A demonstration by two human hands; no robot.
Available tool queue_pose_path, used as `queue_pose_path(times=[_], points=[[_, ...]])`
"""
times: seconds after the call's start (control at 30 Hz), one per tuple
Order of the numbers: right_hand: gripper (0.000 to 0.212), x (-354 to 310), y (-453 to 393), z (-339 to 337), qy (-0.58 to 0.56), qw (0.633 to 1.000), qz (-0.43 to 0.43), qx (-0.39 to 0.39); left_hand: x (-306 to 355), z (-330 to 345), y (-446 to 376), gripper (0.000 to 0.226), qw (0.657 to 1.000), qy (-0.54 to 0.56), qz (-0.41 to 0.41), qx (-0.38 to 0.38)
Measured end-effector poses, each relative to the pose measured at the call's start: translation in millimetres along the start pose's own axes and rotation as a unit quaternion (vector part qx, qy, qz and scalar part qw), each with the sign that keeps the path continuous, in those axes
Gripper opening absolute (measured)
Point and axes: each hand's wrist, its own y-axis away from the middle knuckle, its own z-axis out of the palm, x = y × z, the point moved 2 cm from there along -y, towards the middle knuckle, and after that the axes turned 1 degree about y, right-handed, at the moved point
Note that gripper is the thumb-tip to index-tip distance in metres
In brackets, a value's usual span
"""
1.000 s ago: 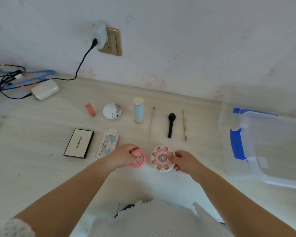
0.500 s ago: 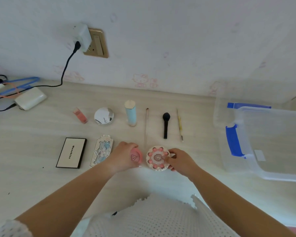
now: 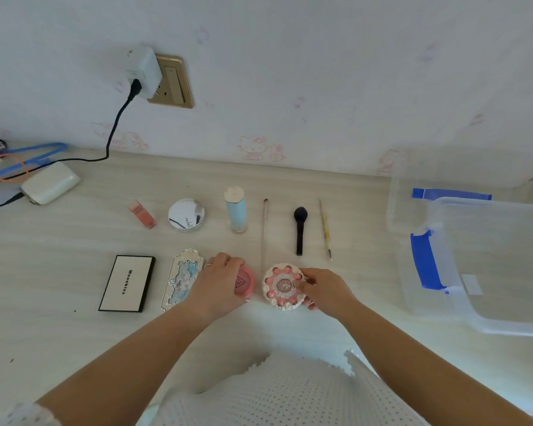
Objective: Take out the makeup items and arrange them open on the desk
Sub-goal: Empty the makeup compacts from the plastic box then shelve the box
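My left hand (image 3: 219, 284) grips a round pink compact (image 3: 244, 282) lying on the desk. My right hand (image 3: 323, 290) holds the right edge of a round cake-shaped compact (image 3: 281, 286) with pink dots and a white frilled rim. Both lids look closed. To the left lie an ornate silver-blue palette (image 3: 182, 278) and a white black-edged palette (image 3: 126, 282). Behind them in a row are a pink lip tint (image 3: 142, 214), a silver round compact (image 3: 186, 214), a light blue tube (image 3: 236, 209), a thin brush (image 3: 264, 232), a black brush (image 3: 300, 230) and a yellow pencil (image 3: 325, 230).
A clear plastic box (image 3: 486, 262) with blue latches sits open at the right, its lid leaning behind it. A white power bank (image 3: 50, 182) with cables lies at the far left by the wall. A charger (image 3: 142, 72) is plugged into the wall socket.
Both hands stay on the two round compacts, which have hardly moved on the desk. The camera view shifted a little between frames.
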Motion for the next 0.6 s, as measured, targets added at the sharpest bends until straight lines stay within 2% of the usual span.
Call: queue_pose_path(times=[0.37, 0.53, 0.6], points=[[0.028, -5, 1, -1, 0.040, 0.999, -0.001, 0.029, 2, 0, 4, 0.067, 0.999, -0.001, -0.036, -0.011], [0.042, -10, 8, -18, 0.101, 0.993, -0.027, 0.046, 13, -7, 4, 0.079, 0.998, 0.017, -0.053, -0.020], [0.047, -16, 14, -34, 0.093, 0.991, -0.056, 0.076, 26, -17, 4, 0.073, 0.998, 0.042, -0.038, 0.003]])
